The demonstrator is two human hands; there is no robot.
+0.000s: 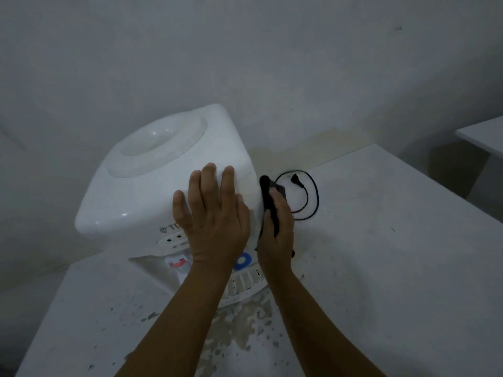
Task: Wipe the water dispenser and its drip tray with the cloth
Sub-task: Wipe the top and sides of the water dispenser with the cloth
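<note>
A white tabletop water dispenser [152, 180] stands on a white counter against the wall, its round bottle well on top uncovered. My left hand [215, 213] lies flat on its top front corner with fingers spread. My right hand [277, 229] presses a black cloth [269, 205] against the dispenser's right side; the cloth sticks up between the hand and the casing. Below my left wrist, a red tap [177, 263] and a blue tap [243, 261] show. The slotted white drip tray [245, 284] peeks out between my forearms.
A black power cord with its plug [304, 191] lies coiled on the counter [394, 254] right of the dispenser. The counter's front is stained and flaking. Another white surface [481, 134] sits at the far right.
</note>
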